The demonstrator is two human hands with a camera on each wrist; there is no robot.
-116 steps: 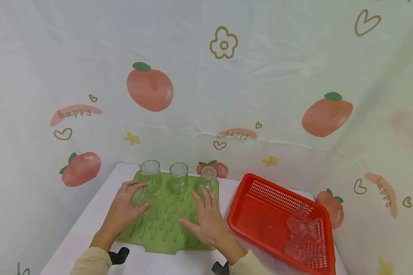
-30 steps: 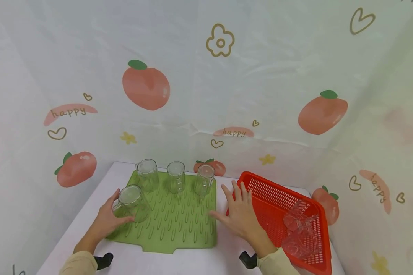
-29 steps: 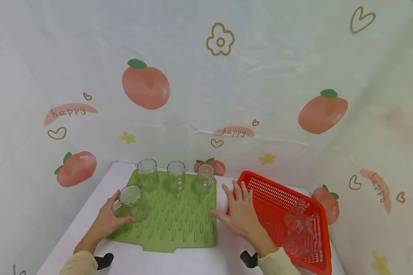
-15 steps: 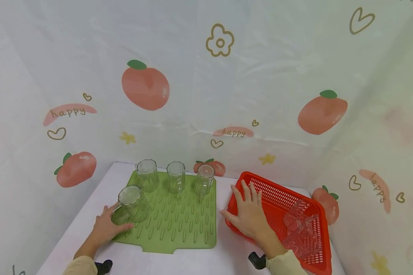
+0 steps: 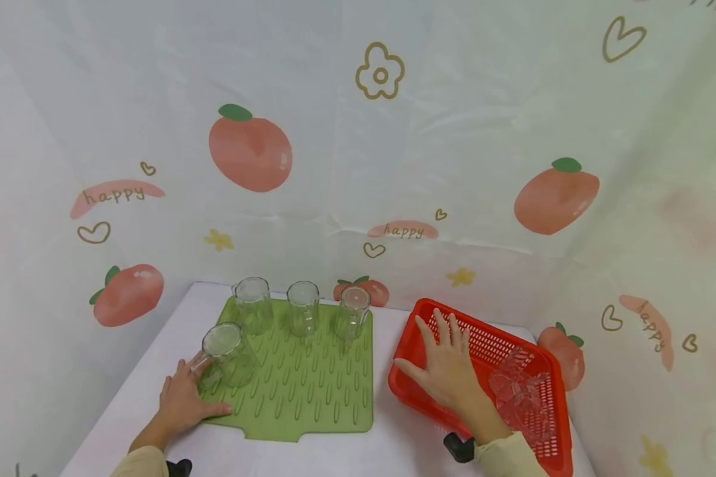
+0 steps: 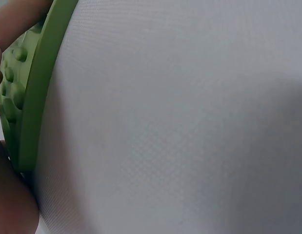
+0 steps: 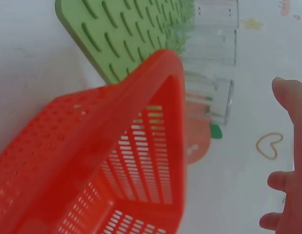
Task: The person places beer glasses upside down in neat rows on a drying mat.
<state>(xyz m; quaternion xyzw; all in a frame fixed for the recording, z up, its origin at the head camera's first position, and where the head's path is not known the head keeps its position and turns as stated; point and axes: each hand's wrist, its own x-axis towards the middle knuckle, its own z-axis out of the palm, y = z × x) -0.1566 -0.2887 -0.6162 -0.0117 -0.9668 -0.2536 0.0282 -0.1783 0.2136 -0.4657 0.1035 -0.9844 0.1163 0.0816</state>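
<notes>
My left hand [image 5: 181, 401] rests low at the left edge of the green drying mat [image 5: 310, 397], thumb and fingers apart, holding nothing. Just beyond it a clear glass mug [image 5: 231, 354] stands on the mat, its handle toward my fingers. In the left wrist view, part of the hand lies against the edge of the mat [image 6: 36, 92]. Over the left part of the red plastic basket [image 5: 412, 391] hovers my right hand [image 5: 450, 371], fingers spread, with nothing in it. Clear glassware [image 5: 522, 391] lies at the basket's right end, its outlines hard to separate.
Along the mat's back edge stand three more glass mugs, at left [image 5: 253, 308], middle [image 5: 303, 311] and right [image 5: 353, 315]. A printed white curtain [image 5: 346, 132] hangs behind the white table [image 5: 334, 457].
My left hand has let go of the front-left mug and drawn slightly back and down; that mug, earlier tilted in the hand, now stands on the mat. My right hand has moved right, over the basket.
</notes>
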